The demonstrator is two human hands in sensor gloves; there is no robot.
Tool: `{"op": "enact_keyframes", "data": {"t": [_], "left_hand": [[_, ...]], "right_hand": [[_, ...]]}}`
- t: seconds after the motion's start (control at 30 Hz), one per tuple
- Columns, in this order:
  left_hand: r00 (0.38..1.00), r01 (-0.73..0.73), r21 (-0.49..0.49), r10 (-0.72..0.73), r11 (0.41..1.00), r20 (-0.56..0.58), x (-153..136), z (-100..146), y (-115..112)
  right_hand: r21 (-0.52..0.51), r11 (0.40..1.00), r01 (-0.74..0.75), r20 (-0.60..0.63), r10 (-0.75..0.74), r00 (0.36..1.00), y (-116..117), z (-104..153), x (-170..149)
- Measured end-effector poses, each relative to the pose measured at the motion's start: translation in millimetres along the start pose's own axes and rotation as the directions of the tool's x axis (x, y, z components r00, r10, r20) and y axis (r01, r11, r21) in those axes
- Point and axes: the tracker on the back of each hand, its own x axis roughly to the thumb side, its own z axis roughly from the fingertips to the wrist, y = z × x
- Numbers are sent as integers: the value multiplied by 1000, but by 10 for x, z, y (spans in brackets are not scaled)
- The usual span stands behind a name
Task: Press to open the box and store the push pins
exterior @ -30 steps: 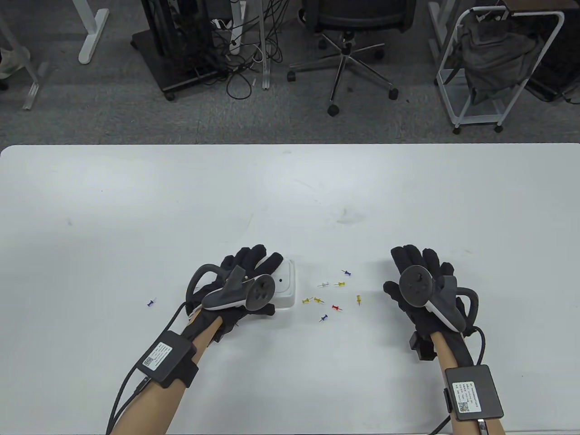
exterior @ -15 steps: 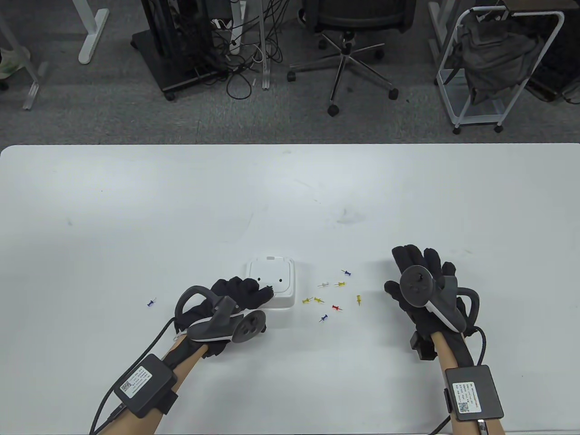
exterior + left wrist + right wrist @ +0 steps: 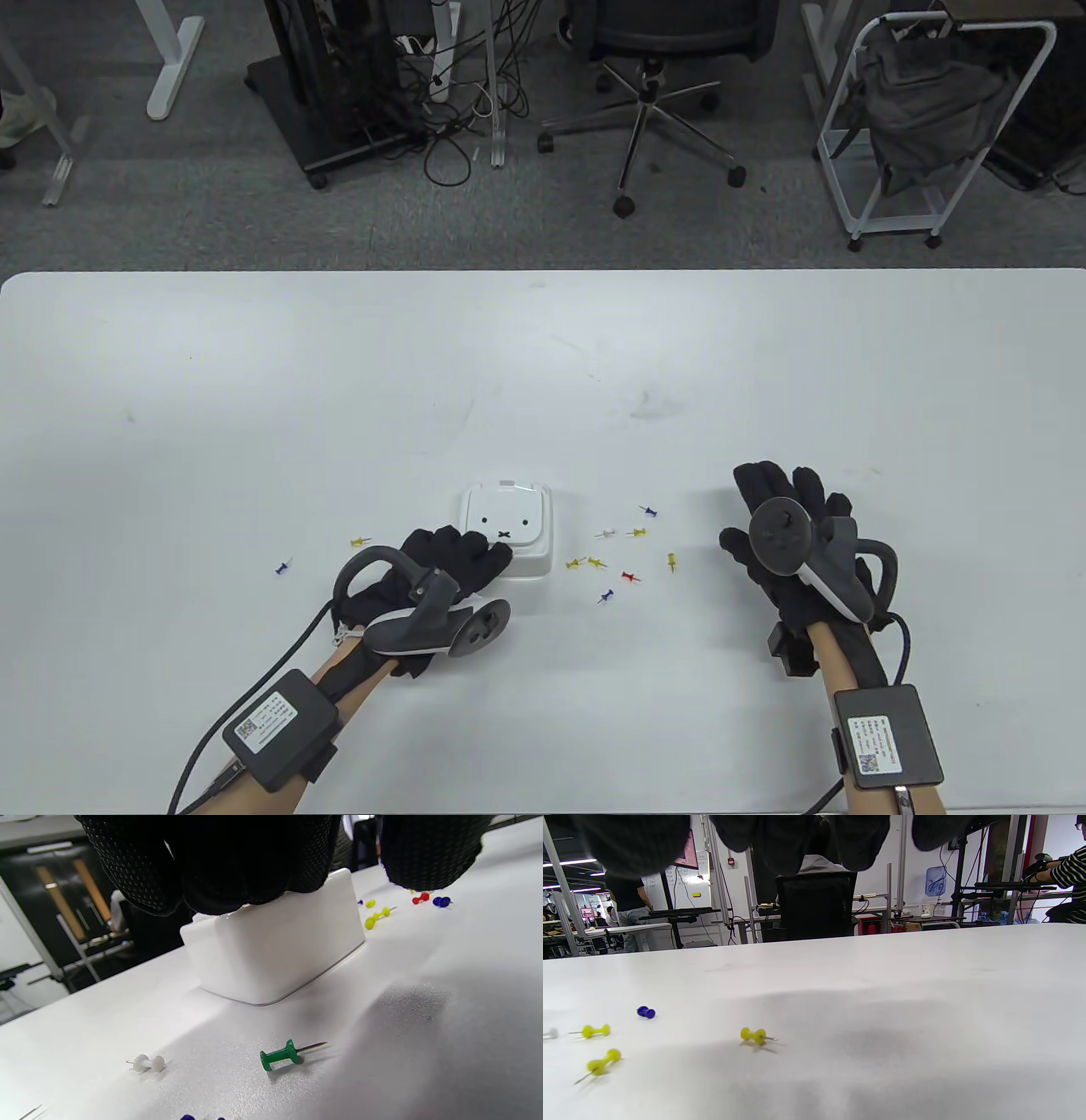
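Observation:
A small white box [image 3: 507, 526] with a face drawn on its lid sits on the table [image 3: 543, 356]; the lid lies down. My left hand [image 3: 485, 556] is at the box's near-left edge, and its fingertips [image 3: 237, 870] rest on the top near edge of the box [image 3: 275, 946]. Several push pins [image 3: 629, 577] lie scattered just right of the box. A yellow pin [image 3: 361, 541] and a blue pin [image 3: 283, 567] lie to its left. My right hand [image 3: 747, 505] is spread and empty over the table right of the pins.
In the left wrist view a green pin [image 3: 282, 1056] and a white pin [image 3: 146, 1063] lie in front of the box. In the right wrist view a yellow pin [image 3: 754, 1035] and a blue pin [image 3: 646, 1012] lie below my fingers [image 3: 797, 836].
My left hand drew back toward me from over the box to its near edge, uncovering the lid's face and a yellow pin to the left. My right hand stayed still.

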Motion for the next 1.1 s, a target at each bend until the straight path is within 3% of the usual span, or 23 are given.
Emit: {"op": "enact_keyframes", "data": {"t": [0.33,0.47,0.67,0.9,1.1], "left_hand": [[1000,-16,-4,16,1000,-8,-23,6,-15],[994,-103,-77,100,992,-36,-147,-38,18],[980,-179,-86,170,980,-106,-420,-37,55],[978,-83,-150,51,985,-204,-763,-47,-182],[975,-57,-184,16,981,-220,-853,-50,-412]], "right_hand": [[6,1000,1,-3,-1,1000,2,-1,-6],[6,1000,3,-3,-3,1000,2,-2,-5],[13,1000,16,-4,-16,1000,10,-8,-12],[12,1000,12,-7,-12,1000,6,-8,-16],[15,1000,11,-7,-11,1000,10,-12,-16]]}}
